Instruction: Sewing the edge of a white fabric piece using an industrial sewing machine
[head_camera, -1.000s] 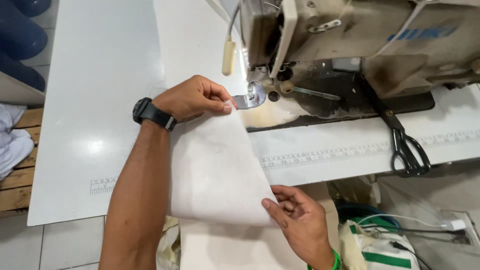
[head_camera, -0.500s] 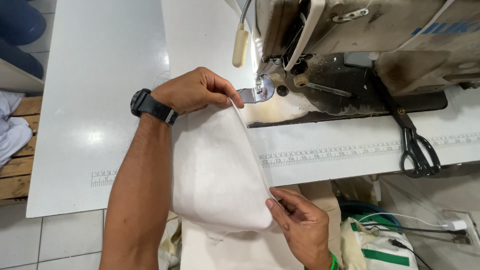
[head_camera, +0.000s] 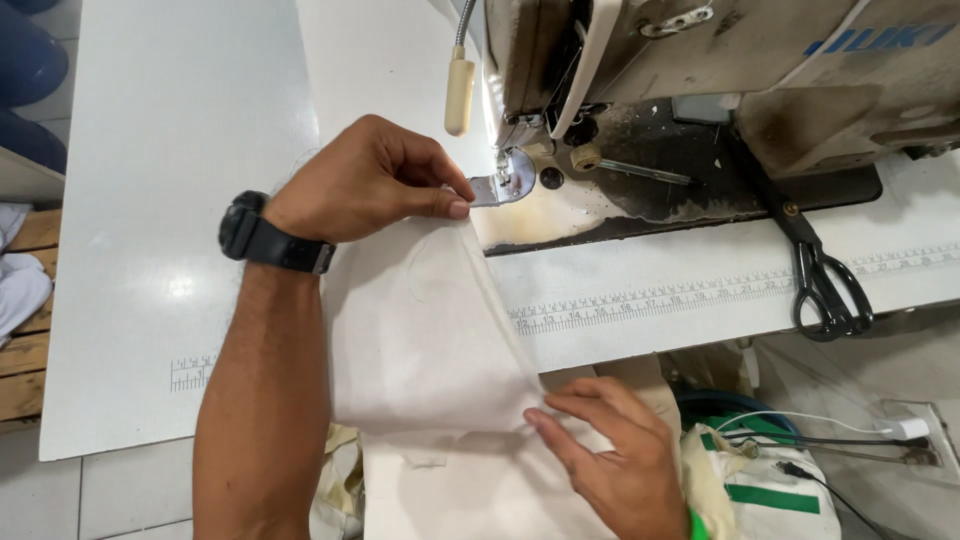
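Both hands are on the white fabric piece (head_camera: 430, 340). With my left hand (head_camera: 365, 185) I pinch the upper corner of the cloth between thumb and forefinger, just beside the metal presser foot (head_camera: 505, 185) of the sewing machine (head_camera: 700, 70). The other fingers of this hand are curled in. On the left wrist I wear a black watch (head_camera: 265, 238).

My right hand (head_camera: 610, 450) is low in the view, at the near edge of the table (head_camera: 170, 150). Its fingers are pressed together on the lower corner of the fabric, and the thumb lies on top, so the cloth is held there too. Between the two hands the folded edge of the fabric runs in a straight diagonal line, from the presser foot down to my right fingers.

The fabric lies partly on the white table and partly hangs over its front edge. A printed ruler strip (head_camera: 700, 298) runs along the table on the right of the cloth. Black scissors (head_camera: 815, 270) lie farther right, well apart from my hands. A cream-coloured knob (head_camera: 459, 92) hangs above the presser foot.
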